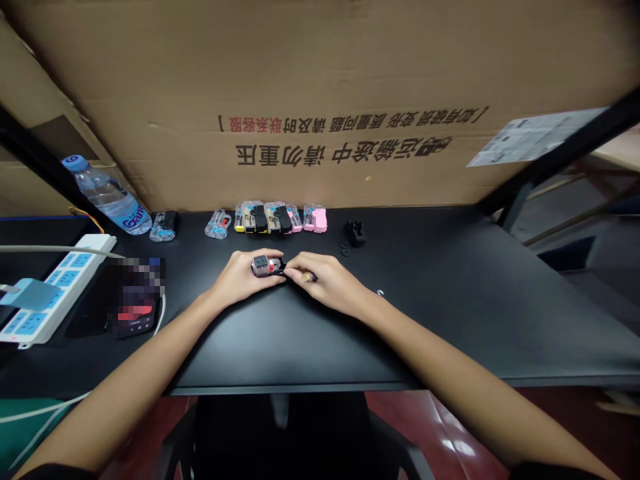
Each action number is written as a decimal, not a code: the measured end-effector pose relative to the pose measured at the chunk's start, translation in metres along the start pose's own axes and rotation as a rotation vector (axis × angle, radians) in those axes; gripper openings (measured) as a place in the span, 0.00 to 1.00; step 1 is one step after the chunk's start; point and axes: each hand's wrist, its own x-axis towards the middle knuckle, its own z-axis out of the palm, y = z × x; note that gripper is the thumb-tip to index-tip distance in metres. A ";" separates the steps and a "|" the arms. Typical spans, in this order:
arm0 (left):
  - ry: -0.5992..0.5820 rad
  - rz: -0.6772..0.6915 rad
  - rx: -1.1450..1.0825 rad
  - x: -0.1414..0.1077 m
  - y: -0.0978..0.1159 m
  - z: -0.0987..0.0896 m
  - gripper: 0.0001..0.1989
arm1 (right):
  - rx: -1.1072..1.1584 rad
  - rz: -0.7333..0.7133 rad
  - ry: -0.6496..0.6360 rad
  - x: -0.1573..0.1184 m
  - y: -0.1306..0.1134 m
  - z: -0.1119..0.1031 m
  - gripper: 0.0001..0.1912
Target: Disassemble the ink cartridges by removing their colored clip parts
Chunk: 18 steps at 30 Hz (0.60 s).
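Left hand (241, 275) grips a small clear-cased device (261, 265) over the black surface (280, 340); the right hand (330, 280), fingertips at the device's dark end, closes round a gold-ended tool (309, 277). Close work there seems under way; the next move calls for steadiness.

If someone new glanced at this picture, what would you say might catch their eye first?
Probably the huge cardboard sheet behind the black desk, with its printed characters upside down. Next, near the desk's middle, the left hand holds a small clear-and-black device, while the right hand works at its end, gripping something brownish. Over at the left sit a water bottle and a white power strip with blue sockets.
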 end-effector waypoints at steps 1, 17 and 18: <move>-0.004 0.004 0.000 0.000 0.000 0.000 0.22 | -0.009 -0.006 -0.004 -0.001 0.001 0.002 0.09; -0.063 -0.013 -0.035 0.001 -0.001 -0.009 0.19 | -0.046 0.010 0.085 0.000 0.013 -0.020 0.05; -0.081 0.000 -0.043 0.000 0.000 -0.009 0.19 | -0.077 0.040 0.074 0.000 0.017 -0.024 0.05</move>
